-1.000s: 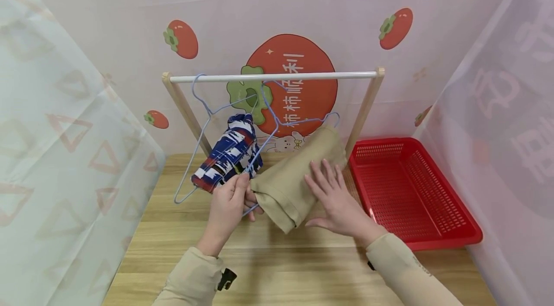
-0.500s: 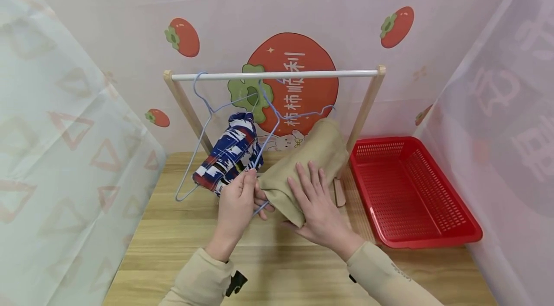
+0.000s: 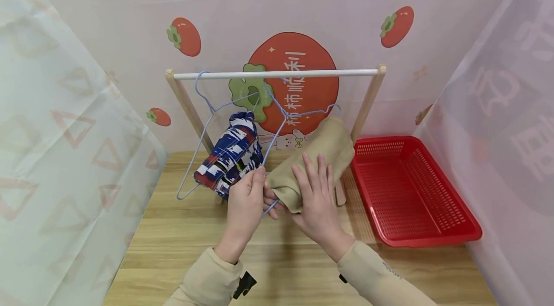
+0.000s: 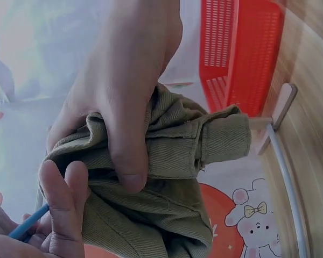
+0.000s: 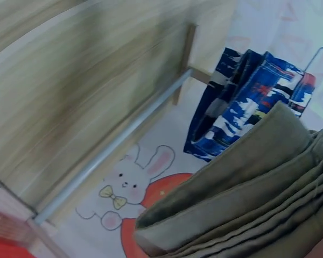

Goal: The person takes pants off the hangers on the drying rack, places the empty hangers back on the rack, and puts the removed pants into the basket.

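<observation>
A red basket point(image 3: 433, 240) sits near a sheet point(image 3: 489, 99) with blurry marks point(image 3: 536, 143), perhaps lettering

A light wood-grain tabletop point(image 3: 156, 238), its planks running crosswise, serves as the supporting surface. At its right end lies a shallow red perforated plastic basket point(image 3: 413, 190); just beside this, toward the back, stands a wooden-legged clothes rack point(image 3: 298, 74), its flat right foot point(image 3: 341, 194) resting on the wood.
</observation>
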`<action>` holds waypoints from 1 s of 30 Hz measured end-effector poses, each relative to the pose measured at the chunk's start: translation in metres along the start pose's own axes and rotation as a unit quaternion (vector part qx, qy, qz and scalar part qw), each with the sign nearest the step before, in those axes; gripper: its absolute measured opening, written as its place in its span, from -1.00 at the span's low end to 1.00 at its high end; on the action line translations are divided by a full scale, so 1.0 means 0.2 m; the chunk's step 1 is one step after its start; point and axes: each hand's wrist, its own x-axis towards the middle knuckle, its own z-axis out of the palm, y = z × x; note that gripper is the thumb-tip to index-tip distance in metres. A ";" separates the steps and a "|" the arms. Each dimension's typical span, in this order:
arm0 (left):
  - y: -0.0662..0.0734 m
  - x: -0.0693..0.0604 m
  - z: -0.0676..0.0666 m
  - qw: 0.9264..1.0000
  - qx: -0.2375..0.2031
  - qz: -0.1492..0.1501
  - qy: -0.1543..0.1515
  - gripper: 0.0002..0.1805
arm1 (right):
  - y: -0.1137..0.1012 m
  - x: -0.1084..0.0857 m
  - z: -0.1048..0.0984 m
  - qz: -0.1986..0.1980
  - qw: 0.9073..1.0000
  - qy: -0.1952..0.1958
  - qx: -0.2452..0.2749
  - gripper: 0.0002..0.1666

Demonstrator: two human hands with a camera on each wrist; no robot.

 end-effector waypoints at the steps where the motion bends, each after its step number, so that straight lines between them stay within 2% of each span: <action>1: 0.00 0.00 0.00 1.000 -0.001 0.001 0.001 -0.41 | -0.01 0.00 0.00 0.005 1.000 0.001 0.001 0.29; 11: 0.00 0.01 -0.01 1.000 0.003 -0.018 0.005 -0.40 | -0.02 0.00 -0.02 0.054 0.998 -0.001 -0.009 0.29; 14: 0.00 0.01 -0.01 1.000 0.006 -0.021 0.008 -0.41 | -0.02 -0.01 -0.02 0.056 0.998 0.002 -0.015 0.29; 20: -0.01 0.02 -0.02 1.000 -0.001 -0.023 0.008 -0.39 | -0.03 -0.06 -0.03 0.054 0.997 -0.017 -0.048 0.37; 26: -0.03 0.02 -0.04 1.000 -0.008 -0.020 0.007 -0.36 | 0.01 -0.13 -0.02 0.054 0.997 0.008 -0.049 0.36; 30: -0.03 0.03 -0.05 1.000 -0.012 -0.025 0.002 -0.37 | 0.06 -0.17 -0.02 0.046 0.997 0.040 -0.036 0.31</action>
